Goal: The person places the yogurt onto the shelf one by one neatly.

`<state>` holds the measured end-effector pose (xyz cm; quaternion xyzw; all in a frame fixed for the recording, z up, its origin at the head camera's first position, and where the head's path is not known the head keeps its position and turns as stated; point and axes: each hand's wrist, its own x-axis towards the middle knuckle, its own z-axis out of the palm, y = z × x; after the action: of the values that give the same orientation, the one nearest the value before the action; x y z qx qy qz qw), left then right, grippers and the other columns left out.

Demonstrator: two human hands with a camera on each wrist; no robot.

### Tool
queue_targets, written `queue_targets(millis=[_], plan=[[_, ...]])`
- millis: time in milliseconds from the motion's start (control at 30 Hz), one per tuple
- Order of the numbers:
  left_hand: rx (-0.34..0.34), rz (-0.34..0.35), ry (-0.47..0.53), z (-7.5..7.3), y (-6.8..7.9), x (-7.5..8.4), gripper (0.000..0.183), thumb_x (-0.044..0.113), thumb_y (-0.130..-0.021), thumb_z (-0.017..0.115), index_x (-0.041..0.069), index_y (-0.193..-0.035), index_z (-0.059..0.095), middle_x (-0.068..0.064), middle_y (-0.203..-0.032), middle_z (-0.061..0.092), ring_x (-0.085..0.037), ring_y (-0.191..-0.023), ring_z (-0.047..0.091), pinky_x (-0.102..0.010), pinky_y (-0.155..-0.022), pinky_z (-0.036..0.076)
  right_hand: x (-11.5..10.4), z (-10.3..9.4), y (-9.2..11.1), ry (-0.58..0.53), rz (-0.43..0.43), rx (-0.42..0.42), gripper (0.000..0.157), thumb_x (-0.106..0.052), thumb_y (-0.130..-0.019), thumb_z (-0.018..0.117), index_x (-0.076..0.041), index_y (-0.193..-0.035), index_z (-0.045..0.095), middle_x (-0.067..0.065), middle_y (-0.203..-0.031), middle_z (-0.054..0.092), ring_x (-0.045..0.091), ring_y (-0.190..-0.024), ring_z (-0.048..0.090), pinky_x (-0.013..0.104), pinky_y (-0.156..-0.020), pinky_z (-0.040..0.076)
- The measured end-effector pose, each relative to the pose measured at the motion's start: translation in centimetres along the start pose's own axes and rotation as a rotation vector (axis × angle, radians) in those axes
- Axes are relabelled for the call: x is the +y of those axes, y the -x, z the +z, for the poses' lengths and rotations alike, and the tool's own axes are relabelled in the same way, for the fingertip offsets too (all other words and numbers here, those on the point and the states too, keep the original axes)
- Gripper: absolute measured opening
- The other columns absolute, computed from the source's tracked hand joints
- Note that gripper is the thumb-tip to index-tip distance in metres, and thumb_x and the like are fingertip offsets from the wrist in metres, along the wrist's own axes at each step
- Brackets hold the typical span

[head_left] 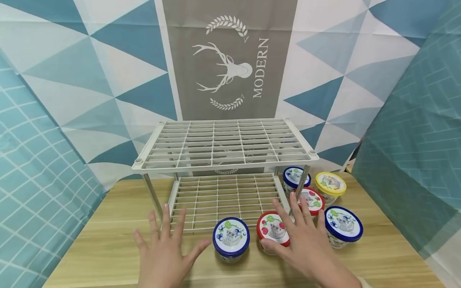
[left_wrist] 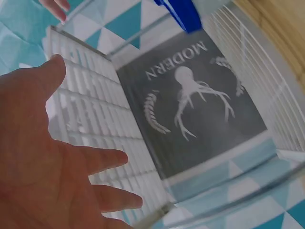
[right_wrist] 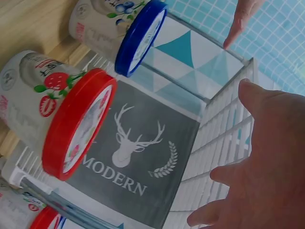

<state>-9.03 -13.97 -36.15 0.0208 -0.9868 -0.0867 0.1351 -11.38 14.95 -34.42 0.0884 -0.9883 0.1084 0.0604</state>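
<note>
Both hands hover with spread fingers in front of a white two-tier rack point(head_left: 225, 162). The left hand point(head_left: 163, 250) is left of a blue-lidded yogurt tub point(head_left: 231, 238) with blueberries on its lid, thumb pointing toward it. My right hand point(head_left: 306, 242) overlaps a red-lidded yogurt tub point(head_left: 271, 226) in the head view, hiding part of its right side. In the right wrist view that red-lidded tub point(right_wrist: 59, 114) stands beside the blue-lidded one point(right_wrist: 116, 28), and the right hand point(right_wrist: 267, 157) is apart from both. Palm and fingers of the left hand point(left_wrist: 52, 157) hold nothing.
Right of the rack stand more tubs: a blue-lidded tub point(head_left: 296, 178) behind, a yellow-lidded tub point(head_left: 329, 186), a second red-lidded tub point(head_left: 312, 200) near the rack's post and another blue-lidded tub point(head_left: 343, 225). A patterned cloth point(head_left: 230, 60) hangs behind the wooden table point(head_left: 97, 240).
</note>
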Motion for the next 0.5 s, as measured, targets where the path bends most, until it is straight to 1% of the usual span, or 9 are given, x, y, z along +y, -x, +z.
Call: queue_targets(millis=[67, 167, 333, 433, 500], plan=[[-0.002, -0.008, 0.009, 0.1, -0.2, -0.5, 0.096, 0.079, -0.076, 0.046, 0.018, -0.148, 0.028, -0.025, -0.153, 0.013, -0.053, -0.138, 0.005, -0.080, -0.097, -0.002, 0.3, 0.1, -0.1, 0.007, -0.008, 0.010, 0.091, -0.086, -0.071, 0.040, -0.041, -0.147, 0.019, 0.013, -0.157, 0.011, 0.040, -0.143, 0.009, 0.075, -0.102, 0.006], [-0.006, -0.023, 0.019, 0.2, -0.6, -1.2, 0.098, 0.078, -0.077, 0.044, 0.016, -0.149, 0.025, -0.027, -0.152, 0.013, -0.055, -0.137, 0.007, -0.080, -0.097, -0.002, 0.7, 0.2, -0.2, 0.005, -0.012, 0.001, 0.091, -0.086, -0.072, 0.038, -0.040, -0.148, 0.019, 0.013, -0.157, 0.012, 0.040, -0.143, 0.011, 0.075, -0.102, 0.011], [-0.013, -0.047, 0.044, 0.5, -1.2, -2.5, 0.099, 0.077, -0.078, 0.045, 0.011, -0.149, 0.023, -0.031, -0.150, 0.015, -0.057, -0.135, 0.008, -0.082, -0.094, 0.003, 1.2, 0.7, -0.2, -0.029, -0.026, -0.022, 0.088, -0.080, -0.075, 0.045, -0.037, -0.148, 0.021, 0.015, -0.156, 0.016, 0.041, -0.141, 0.017, 0.074, -0.101, 0.019], [-0.030, -0.061, 0.077, 0.7, -1.5, -3.3, 0.102, 0.077, -0.077, 0.046, 0.008, -0.149, 0.022, -0.032, -0.150, 0.014, -0.057, -0.135, 0.007, -0.083, -0.093, 0.003, 1.7, 1.0, -0.3, -0.090, -0.028, -0.048, 0.087, -0.076, -0.075, 0.050, -0.038, -0.148, 0.021, 0.016, -0.155, 0.020, 0.042, -0.139, 0.023, 0.074, -0.098, 0.025], [-0.041, -0.073, 0.119, 0.7, -1.8, -3.8, 0.102, 0.076, -0.077, 0.049, 0.006, -0.148, 0.023, -0.032, -0.150, 0.015, -0.058, -0.135, 0.006, -0.083, -0.092, 0.003, 2.1, 1.2, -0.4, -0.160, -0.021, -0.087, 0.089, -0.076, -0.074, 0.053, -0.038, -0.147, 0.021, 0.017, -0.154, 0.022, 0.045, -0.136, 0.027, 0.074, -0.095, 0.029]])
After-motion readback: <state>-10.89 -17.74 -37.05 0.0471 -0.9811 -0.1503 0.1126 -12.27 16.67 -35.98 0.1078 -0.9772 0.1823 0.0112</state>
